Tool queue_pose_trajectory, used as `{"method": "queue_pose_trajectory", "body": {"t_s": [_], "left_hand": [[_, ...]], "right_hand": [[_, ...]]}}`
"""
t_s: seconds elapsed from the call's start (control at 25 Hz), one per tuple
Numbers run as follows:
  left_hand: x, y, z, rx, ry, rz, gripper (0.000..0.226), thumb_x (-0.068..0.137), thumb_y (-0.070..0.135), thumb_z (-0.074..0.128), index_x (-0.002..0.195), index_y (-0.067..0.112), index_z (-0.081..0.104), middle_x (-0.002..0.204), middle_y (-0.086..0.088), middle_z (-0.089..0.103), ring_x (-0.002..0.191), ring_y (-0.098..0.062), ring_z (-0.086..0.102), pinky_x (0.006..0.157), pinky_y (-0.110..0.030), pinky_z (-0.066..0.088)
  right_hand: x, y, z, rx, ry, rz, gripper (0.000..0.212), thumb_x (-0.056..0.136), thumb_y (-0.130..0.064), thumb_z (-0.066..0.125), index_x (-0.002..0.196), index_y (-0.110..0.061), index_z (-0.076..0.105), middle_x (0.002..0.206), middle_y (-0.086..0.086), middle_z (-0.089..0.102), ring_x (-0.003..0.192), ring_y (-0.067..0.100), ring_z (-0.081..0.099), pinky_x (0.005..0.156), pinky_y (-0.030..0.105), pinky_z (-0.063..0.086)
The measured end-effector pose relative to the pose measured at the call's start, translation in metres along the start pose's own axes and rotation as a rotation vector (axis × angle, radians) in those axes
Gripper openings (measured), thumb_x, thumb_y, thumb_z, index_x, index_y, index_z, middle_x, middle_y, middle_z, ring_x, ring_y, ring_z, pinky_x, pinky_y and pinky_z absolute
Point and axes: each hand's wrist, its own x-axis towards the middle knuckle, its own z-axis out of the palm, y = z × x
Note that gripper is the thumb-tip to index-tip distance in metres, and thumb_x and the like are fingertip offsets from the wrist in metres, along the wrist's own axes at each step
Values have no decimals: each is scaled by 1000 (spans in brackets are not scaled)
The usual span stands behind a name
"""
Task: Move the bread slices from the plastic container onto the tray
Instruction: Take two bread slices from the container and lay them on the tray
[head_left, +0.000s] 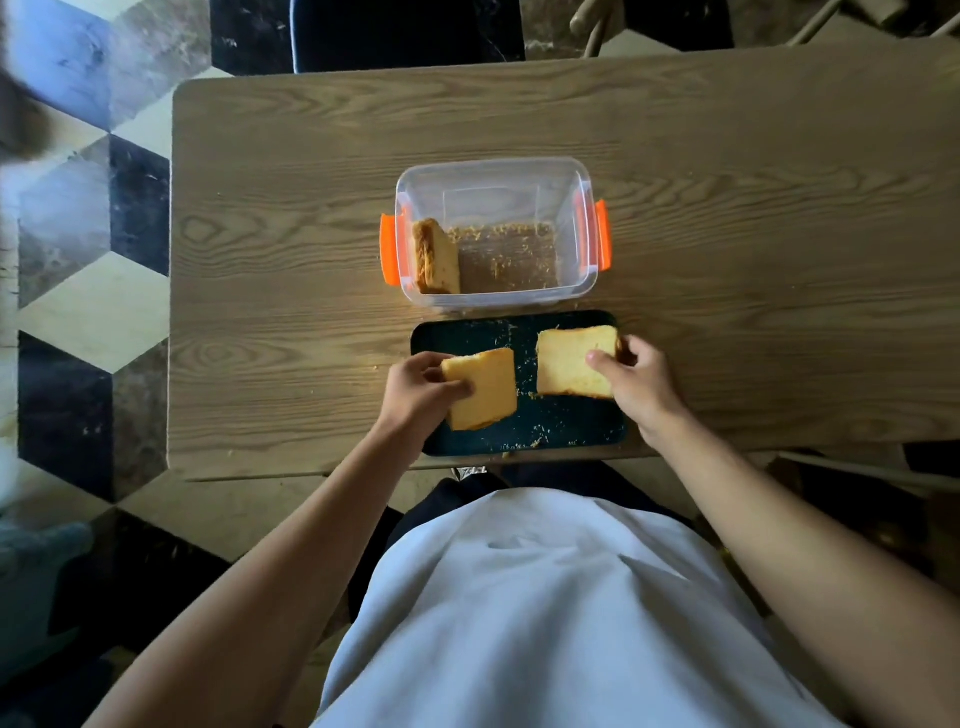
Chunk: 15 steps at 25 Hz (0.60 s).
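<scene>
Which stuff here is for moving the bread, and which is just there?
For the job: plastic container, slice inside it, dark tray, two held slices, both hands.
Just there: wooden table, crumbs, tiled floor.

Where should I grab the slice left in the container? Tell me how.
Pinch the bread slice by its upper edge, coming straight down through the open top of the plastic container. It stands on edge against the left wall, so only its top and right face are free.

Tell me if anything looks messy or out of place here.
Crumbs litter the tray and the container floor, with a few on the table. One slice leans on edge against the container's left wall.
</scene>
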Motion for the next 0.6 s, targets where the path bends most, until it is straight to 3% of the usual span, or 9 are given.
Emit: {"method": "queue_pose_trajectory", "body": {"t_s": [0.12,0.2,0.36,0.48,0.6], "left_hand": [[19,2,10,16,21,-19,40,72,2,82,108,12,67,99,-8,72,93,-24,69,66,-34,59],[29,3,15,24,50,-27,44,72,1,81,112,11,66,104,-9,71,96,-24,68,67,-33,59],[34,3,22,97,120,-15,60,69,1,80,125,11,62,112,-11,69,98,-25,67,83,-43,60],[31,1,23,275,132,56,72,69,7,80,135,13,52,118,-8,65,103,-25,64,81,-37,58],[25,1,26,534,141,147,76,71,14,77,140,13,45,123,-12,59,111,-30,56,89,-38,51]], "right_hand": [[17,0,8,24,16,46,67,91,-20,69,147,-4,37,143,12,52,119,15,50,95,23,36],[24,1,11,-4,21,53,68,92,-19,68,148,-2,35,147,16,48,131,23,47,100,25,35],[27,-1,14,-157,-25,53,68,94,-25,65,148,-3,32,147,17,47,134,30,47,110,38,37],[25,-3,11,-393,-26,-23,68,93,-29,65,147,-5,32,139,17,54,127,33,52,99,37,43],[21,-8,7,-640,-28,-53,77,93,-37,62,152,-6,24,131,23,57,119,37,56,84,32,42]]}}
